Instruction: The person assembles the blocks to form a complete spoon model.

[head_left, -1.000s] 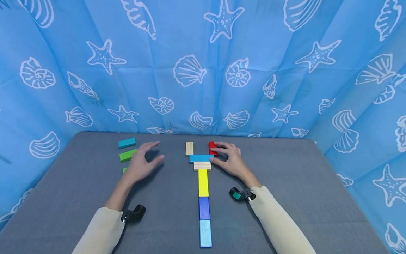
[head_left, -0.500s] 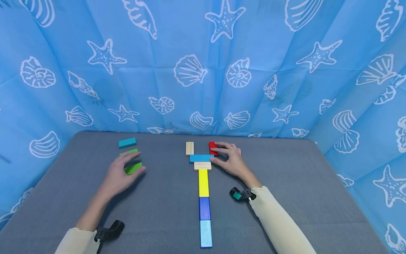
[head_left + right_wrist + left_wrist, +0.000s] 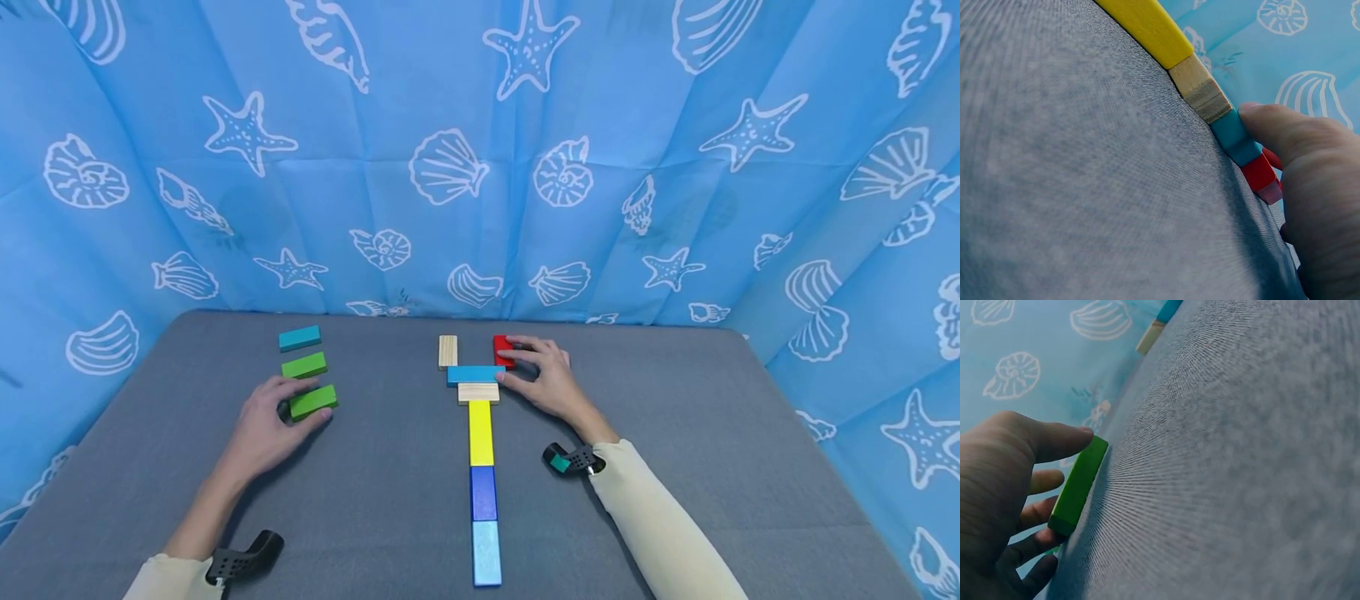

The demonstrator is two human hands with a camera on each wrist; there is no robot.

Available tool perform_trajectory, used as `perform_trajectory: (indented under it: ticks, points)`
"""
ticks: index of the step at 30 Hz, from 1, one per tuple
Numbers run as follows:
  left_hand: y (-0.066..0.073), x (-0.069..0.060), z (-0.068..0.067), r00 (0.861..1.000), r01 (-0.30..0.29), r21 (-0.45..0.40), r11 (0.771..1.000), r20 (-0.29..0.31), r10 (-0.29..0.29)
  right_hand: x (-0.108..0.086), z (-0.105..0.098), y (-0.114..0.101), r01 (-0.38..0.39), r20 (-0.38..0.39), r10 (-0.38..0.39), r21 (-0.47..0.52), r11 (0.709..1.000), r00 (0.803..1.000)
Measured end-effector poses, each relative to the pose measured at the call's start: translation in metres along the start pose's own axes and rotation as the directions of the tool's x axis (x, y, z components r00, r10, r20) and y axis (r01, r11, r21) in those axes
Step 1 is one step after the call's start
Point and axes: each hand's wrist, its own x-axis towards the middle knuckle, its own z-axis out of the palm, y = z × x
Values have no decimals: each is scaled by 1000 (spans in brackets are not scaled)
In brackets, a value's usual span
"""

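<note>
My left hand point(image 3: 265, 427) is around the nearer green block point(image 3: 313, 402) at the left, thumb at its near side and fingers at its far side; in the left wrist view the thumb and fingers lie along the green block point(image 3: 1079, 485). My right hand point(image 3: 551, 381) has its fingers on the red block point(image 3: 503, 350) and its thumb at the right end of the blue crosswise block point(image 3: 476, 375). The right wrist view shows the thumb by the blue block point(image 3: 1235, 137), with the red block point(image 3: 1260, 173) beyond it.
Behind the left hand lie another green block point(image 3: 304, 365) and a teal block point(image 3: 299, 337). A column of yellow point(image 3: 481, 433), dark blue point(image 3: 483, 492) and light blue point(image 3: 486, 553) blocks runs toward me. Wooden blocks point(image 3: 447, 352) point(image 3: 478, 392) touch the blue one.
My left hand has moved left and toward me, from beside the blocks to around the nearer green one. My right hand has stayed where it was.
</note>
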Motion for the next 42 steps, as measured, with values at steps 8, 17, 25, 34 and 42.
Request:
perform_trajectory:
  ticks: [8,17,25,34,42]
  points:
    - [-8,-1,-9,995,64,-10,998,79,-63,0,0,0,13,-5,-13,12,1000,1000]
    - [-16,-3,-17,993,74,-5,997,89,-73,-1,0,0,21,-8,-21,4,1000,1000]
    - [-22,-2,-16,998,42,2,999,56,-42,-1,1,1,27,-17,-27,-4,1000,999]
    - [-21,-1,-16,995,47,-17,999,90,-45,0,0,2,41,-19,-41,10,999,999]
    - [-10,2,-16,998,-1,-69,998,58,5,0,-1,1,24,-9,-24,7,1000,1000]
